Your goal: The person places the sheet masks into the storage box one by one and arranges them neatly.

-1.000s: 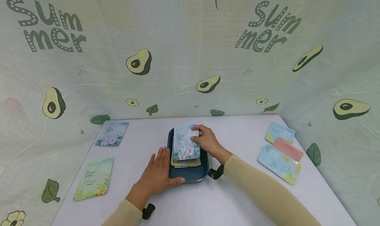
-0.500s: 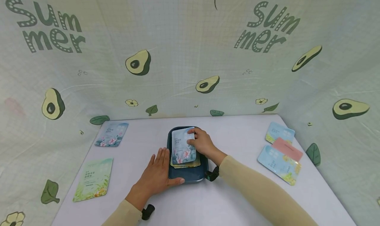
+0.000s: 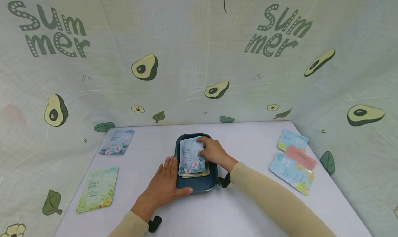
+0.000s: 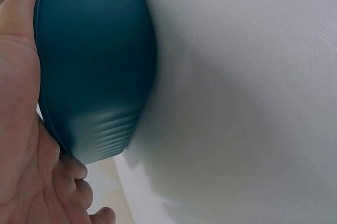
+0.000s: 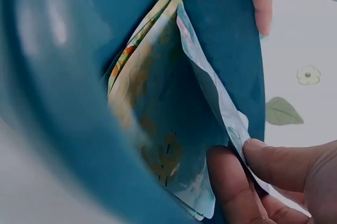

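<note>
My right hand (image 3: 215, 151) pinches a blue flowered sachet (image 3: 189, 154) by its right edge, thumb on top and fingers beneath. In the right wrist view that sachet (image 5: 213, 89) leans up at an angle, its lower end against a small stack of yellow and blue sachets (image 5: 158, 103). The stack lies inside a dark blue-green tray (image 3: 199, 187). My left hand (image 3: 163, 181) lies along the tray's left side with fingers straight and the thumb at the near side. In the left wrist view its palm touches the tray's outer wall (image 4: 95, 50).
On the white table's left are a blue flowered sachet (image 3: 117, 142) and a green one (image 3: 97, 189). At the right lie two light blue sachets, one nearer (image 3: 290, 173) and one farther (image 3: 292, 139), with a pink one (image 3: 301, 157) overlapping them. A printed curtain (image 3: 183, 40) hangs behind.
My right hand has shifted the pinched sachet slightly left and nearer over the tray's stack. My left hand has stayed against the tray.
</note>
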`<action>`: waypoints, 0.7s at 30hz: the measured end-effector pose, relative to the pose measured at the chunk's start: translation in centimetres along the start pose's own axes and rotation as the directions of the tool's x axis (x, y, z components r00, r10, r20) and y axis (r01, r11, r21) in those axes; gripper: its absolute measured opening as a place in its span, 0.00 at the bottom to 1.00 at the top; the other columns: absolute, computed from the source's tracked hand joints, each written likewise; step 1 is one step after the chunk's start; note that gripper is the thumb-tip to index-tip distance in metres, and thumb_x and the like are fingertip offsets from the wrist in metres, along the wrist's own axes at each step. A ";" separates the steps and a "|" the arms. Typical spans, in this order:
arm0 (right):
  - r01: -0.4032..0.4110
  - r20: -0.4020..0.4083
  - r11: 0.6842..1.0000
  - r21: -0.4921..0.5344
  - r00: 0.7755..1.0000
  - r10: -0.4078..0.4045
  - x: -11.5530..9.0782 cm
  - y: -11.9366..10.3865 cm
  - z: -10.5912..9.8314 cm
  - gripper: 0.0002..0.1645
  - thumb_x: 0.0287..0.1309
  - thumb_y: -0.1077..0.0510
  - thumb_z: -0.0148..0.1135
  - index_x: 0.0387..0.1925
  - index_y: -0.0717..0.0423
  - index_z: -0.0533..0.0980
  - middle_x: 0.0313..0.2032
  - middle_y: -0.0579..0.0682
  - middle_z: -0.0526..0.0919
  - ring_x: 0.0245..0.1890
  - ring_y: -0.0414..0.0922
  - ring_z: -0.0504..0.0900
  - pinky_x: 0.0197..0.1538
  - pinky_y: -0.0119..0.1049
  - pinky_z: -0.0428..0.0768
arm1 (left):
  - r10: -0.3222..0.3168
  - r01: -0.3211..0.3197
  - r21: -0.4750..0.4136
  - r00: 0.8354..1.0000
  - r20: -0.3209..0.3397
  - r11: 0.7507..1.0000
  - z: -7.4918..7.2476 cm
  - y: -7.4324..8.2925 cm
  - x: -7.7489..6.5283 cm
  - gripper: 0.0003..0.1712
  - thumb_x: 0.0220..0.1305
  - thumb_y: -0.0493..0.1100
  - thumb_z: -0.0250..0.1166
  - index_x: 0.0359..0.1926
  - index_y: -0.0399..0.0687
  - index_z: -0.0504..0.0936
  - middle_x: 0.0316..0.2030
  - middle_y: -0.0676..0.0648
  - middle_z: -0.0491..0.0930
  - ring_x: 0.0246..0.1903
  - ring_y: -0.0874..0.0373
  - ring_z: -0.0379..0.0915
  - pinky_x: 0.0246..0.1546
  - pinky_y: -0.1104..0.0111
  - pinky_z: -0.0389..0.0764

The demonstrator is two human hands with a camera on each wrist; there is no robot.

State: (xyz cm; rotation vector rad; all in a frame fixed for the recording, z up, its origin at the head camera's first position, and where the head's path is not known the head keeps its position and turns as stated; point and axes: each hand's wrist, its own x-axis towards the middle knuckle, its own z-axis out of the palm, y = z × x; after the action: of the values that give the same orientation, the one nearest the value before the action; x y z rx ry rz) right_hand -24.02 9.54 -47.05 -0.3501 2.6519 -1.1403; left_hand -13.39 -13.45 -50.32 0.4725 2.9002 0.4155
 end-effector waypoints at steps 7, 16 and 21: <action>0.000 -0.082 0.997 -0.075 0.997 -0.007 -0.5 0.4 -1.2 0.30 0.66 0.60 0.72 0.68 0.57 0.76 0.51 0.62 0.89 0.30 0.50 0.90 0.32 0.38 0.87 | 0.013 -0.013 0.003 1.000 0.006 1.000 0.0 0.4 0.6 0.78 0.57 0.88 0.56 0.83 0.32 0.44 0.84 0.34 0.45 0.84 0.39 0.37 0.81 0.42 0.51; 0.068 -0.260 0.986 -0.149 0.960 -0.106 -2.5 2.4 -3.5 0.22 0.71 0.56 0.68 0.63 0.57 0.81 0.54 0.57 0.89 0.49 0.52 0.90 0.48 0.48 0.89 | -0.013 0.014 -0.033 1.000 0.008 0.999 0.3 0.5 0.3 0.77 0.56 0.83 0.65 0.83 0.33 0.46 0.84 0.35 0.46 0.84 0.39 0.38 0.81 0.41 0.50; 0.067 -0.319 0.957 -0.282 0.934 -0.159 -4.1 5.9 -5.5 0.27 0.72 0.56 0.67 0.67 0.60 0.77 0.58 0.60 0.86 0.54 0.55 0.88 0.55 0.52 0.86 | -0.024 0.024 -0.051 1.000 -0.003 0.998 0.2 0.4 0.1 0.77 0.56 0.82 0.67 0.83 0.32 0.45 0.84 0.34 0.45 0.84 0.38 0.36 0.81 0.40 0.49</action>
State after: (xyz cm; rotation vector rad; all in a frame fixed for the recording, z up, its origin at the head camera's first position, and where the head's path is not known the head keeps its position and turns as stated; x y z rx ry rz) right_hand -22.59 18.50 -47.24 -0.3906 3.1405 -0.9444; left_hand -13.27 -12.98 -50.42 0.4295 2.8877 0.4859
